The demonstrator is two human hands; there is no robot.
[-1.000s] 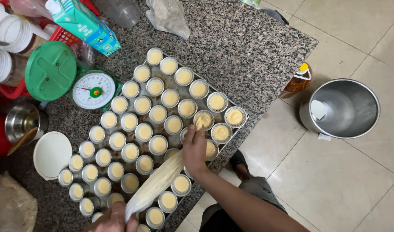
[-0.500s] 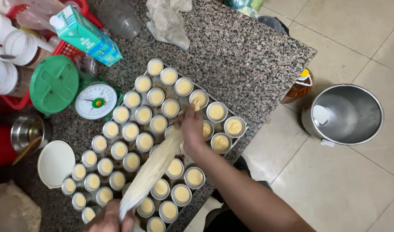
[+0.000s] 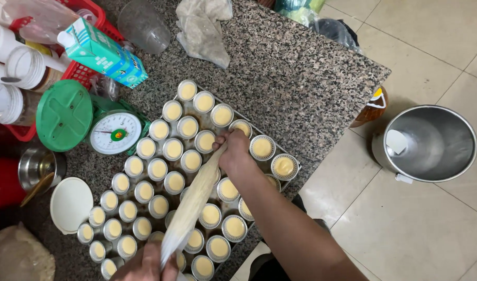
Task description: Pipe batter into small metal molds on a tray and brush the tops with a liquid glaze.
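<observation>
A metal tray (image 3: 296, 165) on the speckled granite counter holds several small round cups (image 3: 147, 148) filled with pale yellow liquid. A long piping bag (image 3: 191, 205) of the same cream-coloured mix slants across the tray. My right hand (image 3: 236, 152) grips its narrow tip over a cup near the tray's far right side. At the bottom edge my left hand (image 3: 144, 266) pinches the bag's wide upper end. The cups under the bag and my forearm are partly hidden.
A green kitchen scale (image 3: 116, 132) and a teal carton (image 3: 100, 52) stand left of the tray. Nearby are a white lid (image 3: 71, 204), a steel cup (image 3: 38, 166), a crumpled cloth (image 3: 204, 26), and a clear plastic cup (image 3: 142, 26). A steel pot (image 3: 431, 143) sits on the tiled floor.
My right hand has carried the bag's tip from a cup near the tray's right edge to one further up the tray. My left hand stays at the bag's end.
</observation>
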